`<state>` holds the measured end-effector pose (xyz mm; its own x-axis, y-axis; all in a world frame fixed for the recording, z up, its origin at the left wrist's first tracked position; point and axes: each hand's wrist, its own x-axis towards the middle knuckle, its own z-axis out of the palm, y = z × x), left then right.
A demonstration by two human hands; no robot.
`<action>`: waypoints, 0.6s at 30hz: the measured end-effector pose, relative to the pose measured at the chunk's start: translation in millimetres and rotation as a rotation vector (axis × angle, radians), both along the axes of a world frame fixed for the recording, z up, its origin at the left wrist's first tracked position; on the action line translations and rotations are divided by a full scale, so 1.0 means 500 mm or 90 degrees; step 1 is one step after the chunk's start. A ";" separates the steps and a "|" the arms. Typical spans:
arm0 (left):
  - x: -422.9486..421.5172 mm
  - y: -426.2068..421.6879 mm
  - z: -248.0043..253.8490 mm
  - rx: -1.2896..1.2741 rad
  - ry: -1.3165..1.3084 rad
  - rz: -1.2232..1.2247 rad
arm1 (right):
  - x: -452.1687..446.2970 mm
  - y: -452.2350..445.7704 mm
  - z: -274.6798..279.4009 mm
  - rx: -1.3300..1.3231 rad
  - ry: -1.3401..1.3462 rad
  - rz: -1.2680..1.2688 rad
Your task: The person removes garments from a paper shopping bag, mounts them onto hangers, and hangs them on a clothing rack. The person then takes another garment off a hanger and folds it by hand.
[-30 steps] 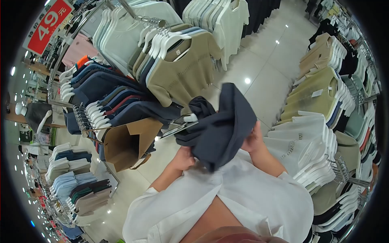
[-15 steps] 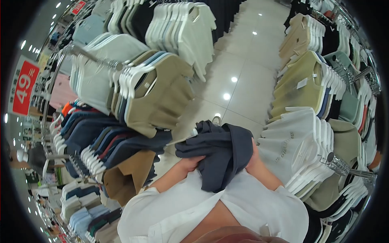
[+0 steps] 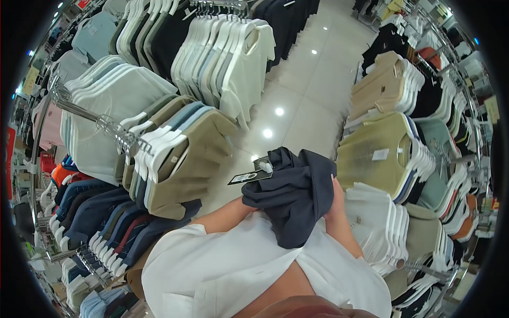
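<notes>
A bunched dark navy garment (image 3: pixel 289 204) is held up in front of my white shirt, its exact kind hidden by the folds. My left hand (image 3: pixel 247 205) grips its left side, with the fingers mostly tucked under the cloth. On the opposite side, my right hand (image 3: pixel 334 200) is closed around the edge, thumb along the outer fold. A black and white hang tag (image 3: pixel 249 177) sticks out from the upper left of the garment, above my left hand.
To the left, metal rails carry olive shirts (image 3: pixel 191 164), pale shirts and dark navy clothes (image 3: pixel 101 212) on white hangers. Yellow-green shirts (image 3: pixel 371 156) and white shirts (image 3: pixel 371 222) line the right. A shiny tiled aisle (image 3: pixel 297 95) runs ahead between the racks.
The view has shifted, so the racks sit elsewhere in the picture and the red price sign is mostly out at the left. The hang tag now faces me more; both hands keep the garment.
</notes>
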<state>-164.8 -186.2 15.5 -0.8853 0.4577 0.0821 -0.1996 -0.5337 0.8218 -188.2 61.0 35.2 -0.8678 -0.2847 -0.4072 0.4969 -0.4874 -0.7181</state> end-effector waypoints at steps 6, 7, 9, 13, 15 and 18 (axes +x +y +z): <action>-0.067 -0.107 -0.047 0.014 -0.098 0.097 | -0.093 -0.068 0.012 -0.013 0.076 0.107; -0.068 -0.116 -0.065 0.028 -0.147 0.132 | -0.098 -0.069 0.018 -0.021 0.069 0.123; -0.086 -0.116 -0.092 0.044 -0.223 0.181 | -0.109 -0.073 0.027 -0.044 0.065 0.147; -0.145 -0.120 -0.102 -0.109 -0.145 0.119 | -0.146 -0.063 0.053 0.057 0.012 0.195; -0.174 -0.108 -0.102 -0.097 -0.143 0.178 | -0.180 -0.065 0.046 0.053 -0.024 0.217; -0.220 -0.091 -0.097 -0.071 -0.146 0.274 | -0.247 -0.066 0.013 -0.014 -0.017 0.230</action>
<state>-274.9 -231.5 -33.2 -0.9854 0.0420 -0.1647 -0.1624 -0.5192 0.8391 -311.9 27.7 41.8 -0.6989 -0.5799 -0.4186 0.6582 -0.2925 -0.6937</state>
